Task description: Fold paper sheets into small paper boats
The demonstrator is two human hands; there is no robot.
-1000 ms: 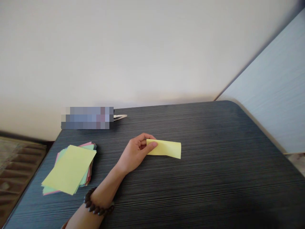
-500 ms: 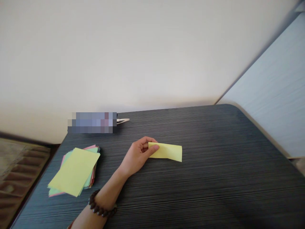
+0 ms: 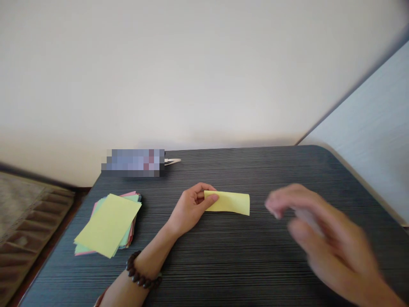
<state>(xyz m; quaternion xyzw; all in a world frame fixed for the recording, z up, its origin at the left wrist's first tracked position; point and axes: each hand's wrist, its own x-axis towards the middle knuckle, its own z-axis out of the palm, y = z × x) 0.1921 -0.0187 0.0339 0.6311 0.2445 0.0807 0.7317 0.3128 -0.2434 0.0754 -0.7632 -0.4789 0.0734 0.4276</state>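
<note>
A folded strip of yellow paper (image 3: 231, 202) is pinched at its left end by my left hand (image 3: 188, 209), thumb in front and fingers behind. The strip is held just over or on the dark table; I cannot tell whether it touches. My right hand (image 3: 329, 243), somewhat smeared by motion, is to the right of the strip and apart from it. Its thumb and fingers are spread with nothing between them. Left of my left wrist lies a stack of coloured paper sheets (image 3: 108, 226), a yellow sheet on top with green and pink edges below.
The dark wood-grain table (image 3: 223, 260) meets a pale wall (image 3: 204, 76) at the back. A blurred-out box-like item (image 3: 132, 163) sits at the back left, with a pale looped thing (image 3: 174, 161) sticking out. A light panel (image 3: 377, 123) stands along the right.
My right hand has come into view from the lower right. My left hand keeps its pinch on the yellow paper. The whole scene has shifted slightly right as the camera turned.
</note>
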